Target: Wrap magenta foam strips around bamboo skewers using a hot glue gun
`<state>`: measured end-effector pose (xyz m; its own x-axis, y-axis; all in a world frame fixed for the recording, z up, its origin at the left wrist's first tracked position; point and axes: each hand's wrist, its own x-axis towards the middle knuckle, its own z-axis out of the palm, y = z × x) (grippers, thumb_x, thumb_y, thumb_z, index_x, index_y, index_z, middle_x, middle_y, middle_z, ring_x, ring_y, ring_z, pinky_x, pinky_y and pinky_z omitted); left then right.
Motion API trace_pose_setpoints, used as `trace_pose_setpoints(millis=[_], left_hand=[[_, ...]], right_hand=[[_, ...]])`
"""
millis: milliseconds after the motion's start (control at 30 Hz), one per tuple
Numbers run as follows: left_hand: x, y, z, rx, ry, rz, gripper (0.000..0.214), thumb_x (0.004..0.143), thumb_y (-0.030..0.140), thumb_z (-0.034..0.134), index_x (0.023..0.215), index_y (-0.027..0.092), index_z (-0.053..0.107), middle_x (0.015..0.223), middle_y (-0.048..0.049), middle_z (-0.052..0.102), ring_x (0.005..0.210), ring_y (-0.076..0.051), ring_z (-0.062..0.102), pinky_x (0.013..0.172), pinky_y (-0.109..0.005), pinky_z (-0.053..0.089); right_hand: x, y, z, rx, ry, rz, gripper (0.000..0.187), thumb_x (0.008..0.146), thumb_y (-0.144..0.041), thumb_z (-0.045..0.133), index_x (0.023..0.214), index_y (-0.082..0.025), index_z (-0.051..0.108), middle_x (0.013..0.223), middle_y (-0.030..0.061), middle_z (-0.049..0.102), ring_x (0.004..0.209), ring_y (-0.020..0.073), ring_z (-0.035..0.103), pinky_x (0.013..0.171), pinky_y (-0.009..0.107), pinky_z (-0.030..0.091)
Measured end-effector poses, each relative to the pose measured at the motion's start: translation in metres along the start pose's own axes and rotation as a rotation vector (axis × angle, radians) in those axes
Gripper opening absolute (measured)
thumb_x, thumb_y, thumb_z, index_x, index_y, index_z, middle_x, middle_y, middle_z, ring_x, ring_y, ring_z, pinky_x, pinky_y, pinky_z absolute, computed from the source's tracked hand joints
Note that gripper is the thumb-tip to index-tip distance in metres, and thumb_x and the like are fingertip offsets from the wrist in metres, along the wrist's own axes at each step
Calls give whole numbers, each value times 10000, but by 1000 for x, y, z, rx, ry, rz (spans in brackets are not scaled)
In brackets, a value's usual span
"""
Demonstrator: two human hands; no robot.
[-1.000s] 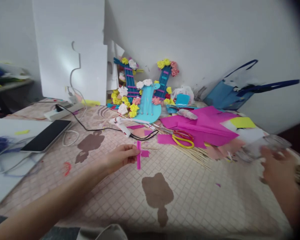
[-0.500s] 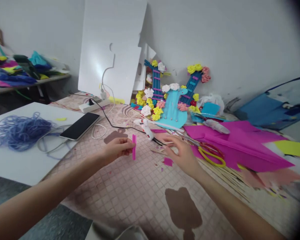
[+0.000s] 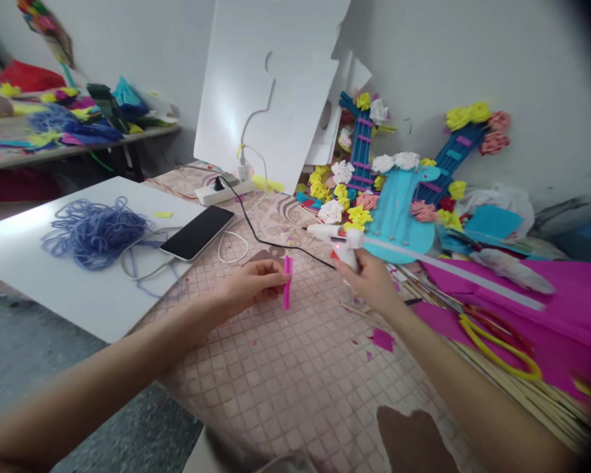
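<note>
My left hand [image 3: 253,284] pinches a small pink paper strip [image 3: 287,282] and holds it upright just above the checked cloth. My right hand [image 3: 372,282] is wrapped round the handle of a white glue gun [image 3: 339,242], whose black cord [image 3: 256,231] trails left to a white power strip [image 3: 221,190]. The gun's nozzle points left, a short way right of the pink strip. A small pink scrap [image 3: 383,339] lies on the cloth below my right wrist.
A phone [image 3: 197,232] and a heap of blue yarn [image 3: 93,226] lie on a white board [image 3: 54,289] at left. Blue paper guitars with paper flowers [image 3: 398,197], pink sheets [image 3: 546,309], yellow-handled scissors [image 3: 497,338] and bamboo sticks fill the right. White foam board [image 3: 276,85] leans on the wall.
My right hand came from the far right edge to the glue gun and closed on it. The view swung left; my left hand kept the pink strip.
</note>
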<state>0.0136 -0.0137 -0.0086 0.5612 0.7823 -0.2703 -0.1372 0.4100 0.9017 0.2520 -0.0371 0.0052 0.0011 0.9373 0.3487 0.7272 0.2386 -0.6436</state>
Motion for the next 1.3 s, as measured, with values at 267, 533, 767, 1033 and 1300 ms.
trace_pose_setpoints(millis=[267,533,767,1033,1300], left_hand=[[-1,-2,0,96,-41,54,258,711,328,730,686,146,549,638,28,508,555,-52,417,540,-207,309],[-2,-2,3,146,-53,22,300,675,335,766,670,137,540,608,40,512,542,-51,432,518,-196,317],[-2,-3,2,164,-112,67,253,712,304,741,699,119,569,645,24,566,562,-50,486,554,-197,362],[-3,-4,0,165,-136,87,238,723,291,736,713,115,577,664,17,584,591,-56,507,594,-203,389],[-6,-2,2,189,-157,84,232,730,287,730,709,115,578,648,19,578,570,-54,488,562,-201,358]], right_hand=[[-55,-18,-42,80,-79,77,290,825,-435,566,637,-220,618,523,-6,545,490,156,502,445,261,394],[-83,-25,-40,-59,-177,55,332,851,-461,546,1007,-204,684,788,46,691,726,233,640,596,315,521],[-83,-28,-36,-93,-230,-13,313,876,-461,518,1022,-226,663,939,52,698,824,246,648,709,370,533],[-81,-31,-34,-110,-267,-26,301,908,-444,474,951,-211,660,867,40,682,738,208,622,684,339,506],[-78,-32,-34,-83,-258,-1,336,909,-465,458,983,-193,641,789,37,657,706,212,595,623,327,491]])
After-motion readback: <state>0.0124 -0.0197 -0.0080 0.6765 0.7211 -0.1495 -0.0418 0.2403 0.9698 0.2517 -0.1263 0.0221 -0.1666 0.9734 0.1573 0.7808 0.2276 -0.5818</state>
